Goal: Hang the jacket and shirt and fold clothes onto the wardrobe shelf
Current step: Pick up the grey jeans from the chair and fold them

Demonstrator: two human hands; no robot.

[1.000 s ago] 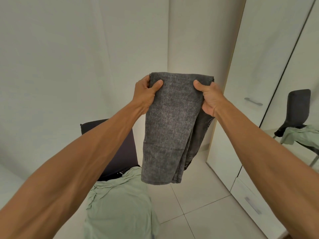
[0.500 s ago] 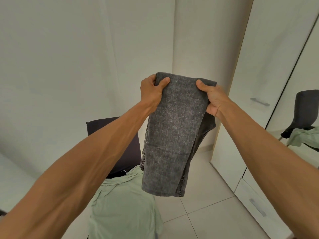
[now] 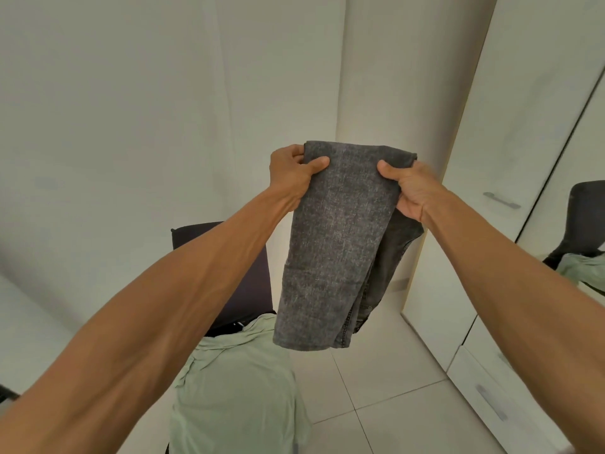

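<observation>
Grey jeans, already doubled over, hang in mid-air between the chair and the closed wardrobe. The left hand and right hand each keep a grip pinching the top fold, thumbs in front. Folding seems to be the step in hand. Next probably comes another fold, then opening a door.

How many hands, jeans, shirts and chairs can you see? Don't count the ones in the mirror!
2 hands: left hand, right hand
1 pair of grey jeans
1 green shirt
1 chair
Total: 5
</observation>
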